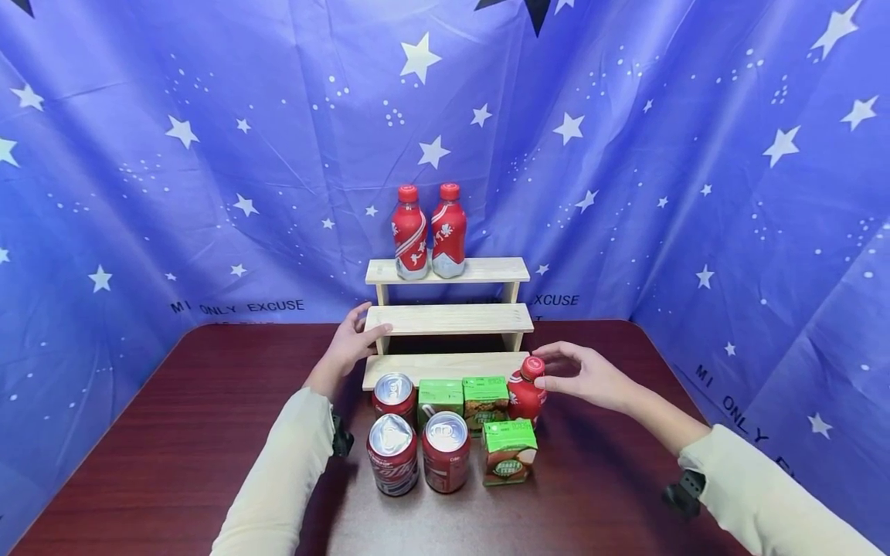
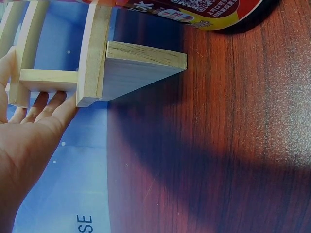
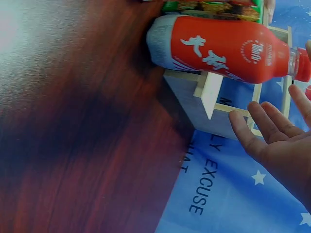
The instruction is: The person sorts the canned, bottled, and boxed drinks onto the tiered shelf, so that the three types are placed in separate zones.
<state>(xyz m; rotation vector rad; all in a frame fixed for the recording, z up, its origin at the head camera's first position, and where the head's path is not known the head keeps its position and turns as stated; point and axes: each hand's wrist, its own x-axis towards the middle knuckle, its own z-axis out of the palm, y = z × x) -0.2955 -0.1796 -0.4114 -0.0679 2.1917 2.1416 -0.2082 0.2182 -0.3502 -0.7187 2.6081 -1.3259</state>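
At the left end of a three-step wooden display rack (image 1: 452, 318), my left hand (image 1: 351, 340) grips the middle step, thumb on top. Its fingers (image 2: 60, 109) reach along the rack's side in the left wrist view. Beside the rack's right front, a red plastic bottle (image 1: 526, 398) with a red cap stands upright on the table. My right hand (image 1: 587, 376) is at its cap, thumb in front and the other fingers spread behind. In the right wrist view these fingers (image 3: 248, 136) are loosely extended beside the bottle's neck.
Two similar red bottles (image 1: 410, 239) stand on the top step. In front of the rack are several red soda cans (image 1: 393, 463) with silver lids and several green drink cartons (image 1: 510, 455), on a dark red wooden table (image 1: 174, 432). A blue star-patterned cloth (image 1: 278, 154) hangs behind.
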